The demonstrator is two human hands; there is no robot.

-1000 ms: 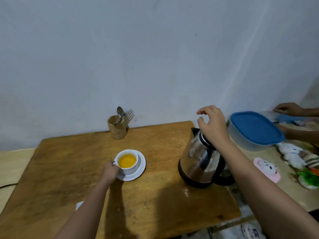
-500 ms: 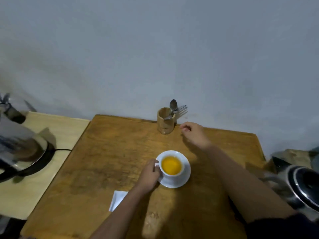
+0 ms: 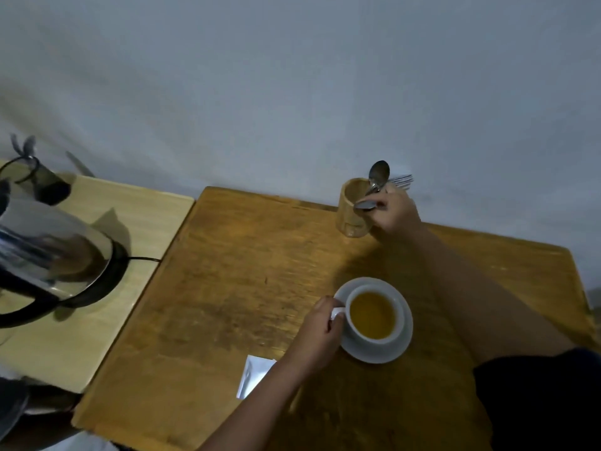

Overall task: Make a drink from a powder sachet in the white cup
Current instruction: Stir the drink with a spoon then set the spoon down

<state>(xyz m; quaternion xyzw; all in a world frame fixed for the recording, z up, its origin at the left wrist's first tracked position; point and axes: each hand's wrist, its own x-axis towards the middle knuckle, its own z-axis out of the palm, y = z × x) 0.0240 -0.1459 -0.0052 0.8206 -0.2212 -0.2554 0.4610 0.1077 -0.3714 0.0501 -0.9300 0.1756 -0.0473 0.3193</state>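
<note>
The white cup (image 3: 395, 301) holds orange-yellow liquid and stands on a white saucer (image 3: 383, 353) on the brown wooden table (image 3: 247, 275). My left hand (image 3: 320, 333) grips the cup's handle from the left. My right hand (image 3: 392, 211) is at the wooden cutlery holder (image 3: 351, 213) near the table's far edge, closed on a metal spoon (image 3: 366, 205) whose bowl points left over the holder. Another spoon (image 3: 379, 172) and a fork (image 3: 401, 181) stick out of the holder. A white sachet (image 3: 253, 374) lies flat on the table beside my left forearm.
A steel electric kettle (image 3: 48, 255) with a black base and cord stands on a lighter wooden table (image 3: 107, 314) to the left. A grey wall rises right behind both tables.
My right hand has gone from the bare table beside the holder to the holder and taken hold of a spoon. My left hand stays on the cup's handle. The view has shifted right.
</note>
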